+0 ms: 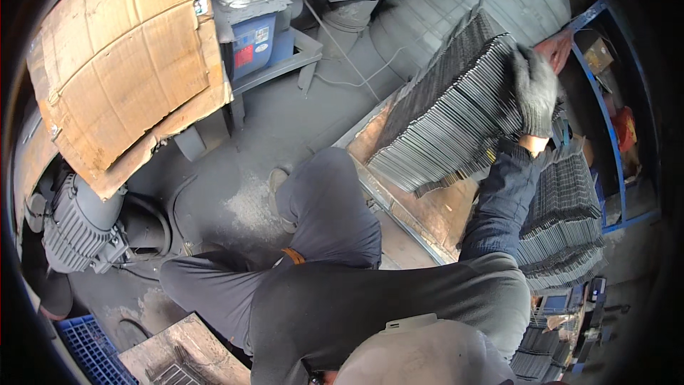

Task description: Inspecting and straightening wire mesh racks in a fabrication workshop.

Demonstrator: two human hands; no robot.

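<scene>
My right hand, in a grey knit glove, lies against the upper right end of a long stack of thin, dark plates with bent edges. Its fingers look stretched out along the plates; their tips are partly lost against the dark stack. The plates stand on edge, packed closely in a row, on a worn brown board. A second stack of similar dark plates sits beside my right forearm. My left hand does not show.
A ribbed grey motor and large cardboard sheets are at left. A blue box on a metal frame stands behind. A grey drum lies beyond the stack. Blue shelving rises at right; a blue crate sits lower left.
</scene>
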